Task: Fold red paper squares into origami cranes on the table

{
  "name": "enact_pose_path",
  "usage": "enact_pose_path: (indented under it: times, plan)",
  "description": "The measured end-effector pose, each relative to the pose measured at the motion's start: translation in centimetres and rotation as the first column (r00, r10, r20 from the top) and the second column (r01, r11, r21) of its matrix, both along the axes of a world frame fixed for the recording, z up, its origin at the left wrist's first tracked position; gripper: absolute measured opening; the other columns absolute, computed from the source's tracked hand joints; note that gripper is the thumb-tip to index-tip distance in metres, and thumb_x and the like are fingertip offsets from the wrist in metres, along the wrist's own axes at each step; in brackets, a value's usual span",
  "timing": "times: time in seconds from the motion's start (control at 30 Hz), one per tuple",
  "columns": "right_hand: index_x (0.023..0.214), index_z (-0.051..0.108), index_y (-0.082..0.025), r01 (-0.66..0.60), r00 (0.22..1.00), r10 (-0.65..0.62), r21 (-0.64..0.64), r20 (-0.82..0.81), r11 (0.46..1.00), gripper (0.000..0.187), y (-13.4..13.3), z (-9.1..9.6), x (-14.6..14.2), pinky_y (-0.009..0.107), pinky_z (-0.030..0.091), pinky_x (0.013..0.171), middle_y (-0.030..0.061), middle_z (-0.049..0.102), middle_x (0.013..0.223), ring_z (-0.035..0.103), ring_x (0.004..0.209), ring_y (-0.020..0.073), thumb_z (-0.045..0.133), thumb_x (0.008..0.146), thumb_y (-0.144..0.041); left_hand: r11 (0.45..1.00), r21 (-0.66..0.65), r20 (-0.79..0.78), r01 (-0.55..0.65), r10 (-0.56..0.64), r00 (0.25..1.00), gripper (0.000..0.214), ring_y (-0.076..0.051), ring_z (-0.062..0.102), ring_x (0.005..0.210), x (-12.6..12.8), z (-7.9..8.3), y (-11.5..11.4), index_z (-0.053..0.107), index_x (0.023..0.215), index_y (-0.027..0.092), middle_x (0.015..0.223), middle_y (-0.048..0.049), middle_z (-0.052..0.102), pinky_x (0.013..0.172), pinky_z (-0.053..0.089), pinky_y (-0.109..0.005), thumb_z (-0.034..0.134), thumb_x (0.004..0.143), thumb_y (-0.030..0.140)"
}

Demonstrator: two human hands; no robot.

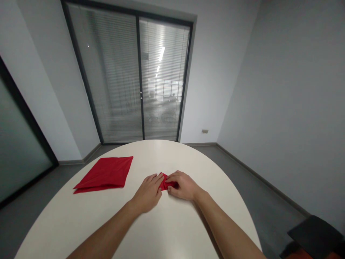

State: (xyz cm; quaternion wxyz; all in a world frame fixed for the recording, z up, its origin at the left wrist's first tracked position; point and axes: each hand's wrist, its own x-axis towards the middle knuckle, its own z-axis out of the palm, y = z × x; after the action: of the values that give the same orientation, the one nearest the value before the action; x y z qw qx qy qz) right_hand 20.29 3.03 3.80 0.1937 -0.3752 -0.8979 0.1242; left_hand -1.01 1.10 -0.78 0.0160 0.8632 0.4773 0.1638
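A small folded piece of red cloth (164, 182) lies on the white table (161, 233), mostly covered by my hands. My left hand (148, 190) rests on its left side, fingers stretched out and lying flat. From the right, my right hand (183, 185) pinches the cloth between curled fingers and thumb. A larger folded red cloth (106, 173) lies flat on the table to the left, apart from both hands, with its layers showing along the near edge.
The round table's edge curves past the far side and the right. Beyond it stand glass panels with blinds (164, 108) and grey walls. A dark chair (316, 233) is at the lower right, beside the table.
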Motion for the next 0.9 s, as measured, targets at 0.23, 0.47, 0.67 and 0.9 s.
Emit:
enact_pose_path:
  times: [0.23,0.47,0.67,0.9]
  plan:
    - [0.144,0.049,-0.016,-0.011,1.0,0.011,0.007,-0.01,1.0,0.049,-0.6,-1.2,-1.3,0.041,0.036,0.112,0.0128,0.054,0.144,0.05,0.132,0.0242,0.043,0.097,-0.026,0.998,-0.064,-0.019,-0.028,0.027,0.999,0.055,-0.024,0.03,0.147,0.0,-0.4,0.0,0.037,0.15,0.019,0.159,-0.007,0.037,0.121,0.023,-0.048,0.035,0.095,0.022]
    - [0.159,0.012,-0.014,0.034,0.988,-0.008,-0.171,0.152,0.985,0.064,-0.8,-3.1,-1.7,0.05,0.009,0.123,0.0105,0.014,0.164,0.01,0.152,0.0255,0.026,0.103,-0.043,0.991,-0.123,-0.066,-0.048,0.04,0.997,0.061,-0.025,0.016,0.152,-0.1,-0.5,0.0,0.023,0.156,0.02,0.164,-0.0048,0.025,0.122,0.014,-0.052,0.031,0.097,0.028]
    - [0.158,0.011,-0.012,0.091,0.98,-0.05,-0.21,0.195,0.973,0.073,-0.7,-3.0,-1.9,0.048,0.005,0.124,0.0121,0.009,0.164,0.004,0.153,0.0259,0.029,0.1,-0.052,0.987,-0.15,-0.087,-0.065,0.052,0.995,0.061,-0.027,0.015,0.152,0.0,-0.1,-0.1,0.024,0.156,0.019,0.164,-0.0063,0.024,0.122,0.012,-0.054,0.033,0.097,0.034]
    - [0.159,0.012,-0.016,0.129,0.969,-0.084,-0.187,0.231,0.974,0.073,-1.1,-2.7,-2.1,0.053,0.003,0.122,0.0101,0.01,0.165,0.005,0.153,0.0289,0.034,0.098,-0.051,0.986,-0.144,-0.103,-0.079,0.065,0.993,0.062,-0.027,0.016,0.152,0.2,0.1,-0.2,0.026,0.155,0.016,0.163,-0.0079,0.024,0.122,0.011,-0.053,0.033,0.096,0.033]
